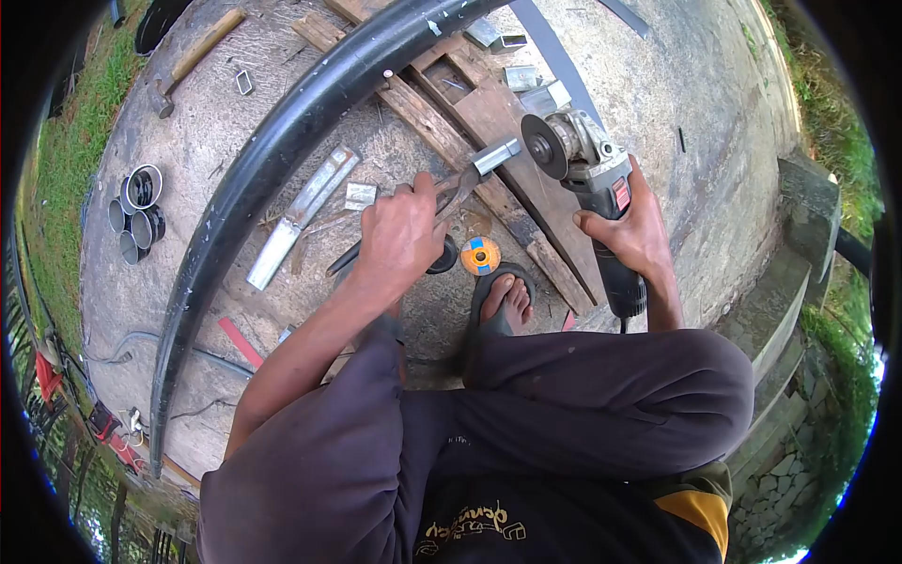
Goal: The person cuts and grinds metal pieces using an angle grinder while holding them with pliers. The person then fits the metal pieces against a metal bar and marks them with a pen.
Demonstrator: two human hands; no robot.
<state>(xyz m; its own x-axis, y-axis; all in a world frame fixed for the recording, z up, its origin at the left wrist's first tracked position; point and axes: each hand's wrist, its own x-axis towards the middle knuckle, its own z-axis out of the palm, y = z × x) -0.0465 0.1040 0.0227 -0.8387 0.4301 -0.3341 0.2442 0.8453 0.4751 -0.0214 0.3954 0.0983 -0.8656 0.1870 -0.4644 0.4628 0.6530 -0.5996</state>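
Observation:
Near the middle of the head view, my left hand (399, 235) is closed around the handles of pliers (458, 191). The plier jaws hold a short silver metal piece (496, 156) above the wooden planks. To the right, my right hand (634, 221) grips an angle grinder (601, 183) by its body. The grinder's dark disc (545, 146) is beside the metal piece, with a gap between them. An orange disc (480, 255) lies on the ground by my foot.
A long black curved pipe (282, 132) arcs across the left and top. A hammer (202, 47), black cups or pipe pieces (141, 211), a silver metal bar (303, 218) and metal offcuts (521, 77) lie around. Concrete blocks (803, 202) stand at right.

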